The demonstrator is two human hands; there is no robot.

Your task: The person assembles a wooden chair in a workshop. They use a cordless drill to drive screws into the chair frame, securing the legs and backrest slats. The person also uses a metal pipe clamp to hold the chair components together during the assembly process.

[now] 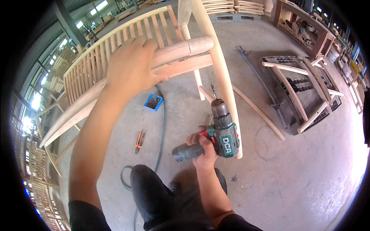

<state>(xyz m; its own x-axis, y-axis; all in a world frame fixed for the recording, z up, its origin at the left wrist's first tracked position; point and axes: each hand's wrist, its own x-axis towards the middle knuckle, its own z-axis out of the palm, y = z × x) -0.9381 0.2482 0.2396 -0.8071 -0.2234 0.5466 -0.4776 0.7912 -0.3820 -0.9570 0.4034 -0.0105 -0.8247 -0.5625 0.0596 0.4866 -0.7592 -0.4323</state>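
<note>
A pale wooden bench frame (175,54) with a slatted back stretches from the upper middle down to the left. My left hand (133,67) is closed over its front rail, thumb underneath and fingers on top. In my right hand (204,152) is a green and black cordless drill (225,134), gripped round the handle. The drill's bit (213,90) points up and away, close beside the bench's wooden leg (220,65). Whether the bit touches any wood, I cannot tell.
On the concrete floor lie orange-handled pliers (140,143), a blue box of screws (153,102) and a green hose (162,142). To the right, wooden parts (289,88) lie on a black pallet (333,104) beside a long metal bar clamp (266,88). A wooden bar (258,111) lies nearer.
</note>
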